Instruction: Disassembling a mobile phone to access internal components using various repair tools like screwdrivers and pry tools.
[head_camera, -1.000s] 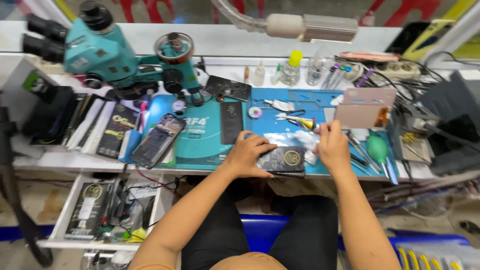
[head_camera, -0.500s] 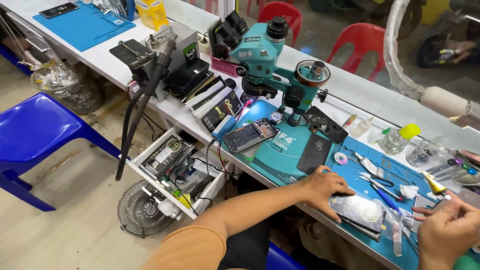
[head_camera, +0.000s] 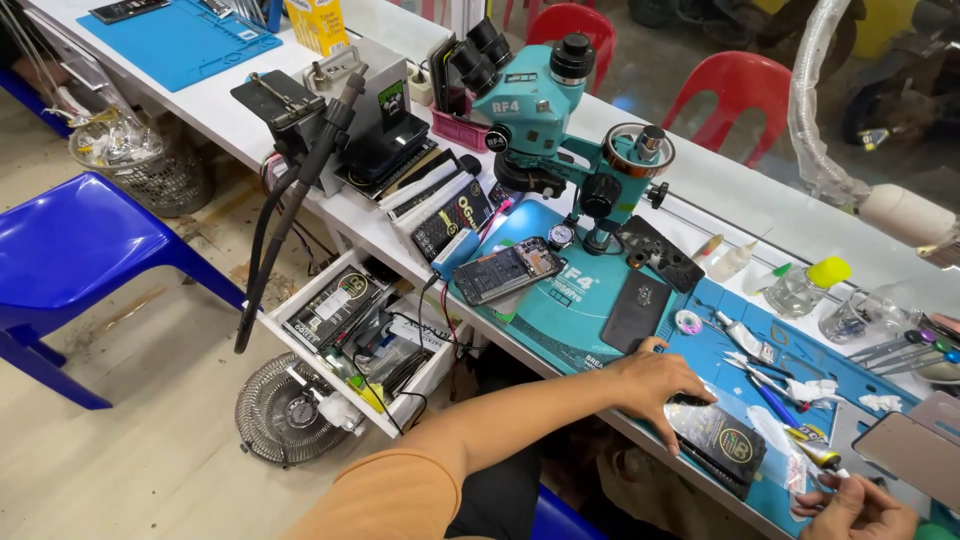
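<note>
Phone (head_camera: 722, 443) | left hand (head_camera: 655, 385) spread flat, pressing | right hand (head_camera: 860, 508) curled beside

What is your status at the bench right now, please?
Left hand flat on the opened phone. Right hand low at frame edge beside a small tube; grip unclear. Tweezers lie close by.

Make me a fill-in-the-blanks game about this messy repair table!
1. The left hand rests on a dark phone lying on the ____ work mat.
2. The big teal machine with eyepieces on the bench is a ____.
3. The drawer under the white bench is pulled ____.
4. The plastic stool on the floor is ____.

Missing words: blue; microscope; open; blue
</note>
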